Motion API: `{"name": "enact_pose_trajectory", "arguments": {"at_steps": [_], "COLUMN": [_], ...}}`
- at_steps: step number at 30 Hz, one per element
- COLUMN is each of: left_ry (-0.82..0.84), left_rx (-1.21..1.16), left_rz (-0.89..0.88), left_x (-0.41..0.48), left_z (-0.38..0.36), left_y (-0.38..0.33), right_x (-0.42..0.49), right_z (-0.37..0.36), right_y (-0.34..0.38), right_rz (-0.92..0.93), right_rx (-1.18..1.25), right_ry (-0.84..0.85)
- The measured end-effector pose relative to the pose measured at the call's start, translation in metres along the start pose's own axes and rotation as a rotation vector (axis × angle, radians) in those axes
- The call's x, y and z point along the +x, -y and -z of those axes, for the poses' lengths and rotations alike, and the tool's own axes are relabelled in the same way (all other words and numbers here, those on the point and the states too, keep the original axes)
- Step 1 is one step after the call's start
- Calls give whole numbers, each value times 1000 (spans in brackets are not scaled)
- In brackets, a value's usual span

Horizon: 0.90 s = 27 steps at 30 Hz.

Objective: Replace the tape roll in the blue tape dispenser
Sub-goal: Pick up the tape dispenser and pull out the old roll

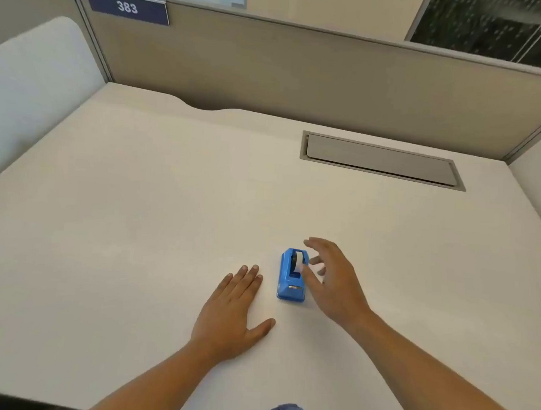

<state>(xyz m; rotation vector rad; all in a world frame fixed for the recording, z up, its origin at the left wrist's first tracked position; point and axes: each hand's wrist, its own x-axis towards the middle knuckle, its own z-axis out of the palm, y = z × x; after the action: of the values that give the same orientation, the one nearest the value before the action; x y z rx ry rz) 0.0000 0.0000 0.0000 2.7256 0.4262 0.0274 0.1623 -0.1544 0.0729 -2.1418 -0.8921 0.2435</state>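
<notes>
Fingers [318, 260] blurred beside dispenser [292, 276]

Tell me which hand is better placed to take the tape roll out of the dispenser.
Probably the right hand: its open fingers are already beside the tape roll in the dispenser. The left hand lies flat on the desk.

Small blue tape dispenser [292, 275], plastic, wedge-shaped, standing upright on a pale counter [136, 196], near the front edge and a little right of centre. Long axis running away from the viewer, low sloped end with the cutter nearest. Tape roll [298, 261] seated on edge in the taller far end, white tape showing in the slot between the two blue side walls.
</notes>
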Motion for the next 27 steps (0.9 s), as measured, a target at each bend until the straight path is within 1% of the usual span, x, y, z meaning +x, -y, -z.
{"name": "enact_pose_trajectory", "arguments": {"at_steps": [1, 4, 8, 12, 17, 23, 27], "left_ry": [1, -7, -4, -7, 5, 81, 134], "left_rx": [-1, 20, 24, -64, -311, -598, -695], "left_rz": [-3, -3, -9, 13, 60, 126, 140], "left_x": [0, 0, 1, 7, 35, 68, 74], "left_z": [1, 0, 0, 5, 21, 33, 31], "left_y": [0, 1, 1, -4, -22, -46, -46], "right_x": [10, 32, 45, 52, 52, 57, 60], "right_z": [2, 7, 7, 8, 7, 8, 9], "right_y": [3, 12, 18, 21, 25, 29, 31], "right_rz": [21, 4, 18, -38, 10, 38, 42], "right_rx": [-48, -224, -391, -412, -479, -523, -559], "right_ry": [50, 255, 370, 410, 442, 472, 488]}}
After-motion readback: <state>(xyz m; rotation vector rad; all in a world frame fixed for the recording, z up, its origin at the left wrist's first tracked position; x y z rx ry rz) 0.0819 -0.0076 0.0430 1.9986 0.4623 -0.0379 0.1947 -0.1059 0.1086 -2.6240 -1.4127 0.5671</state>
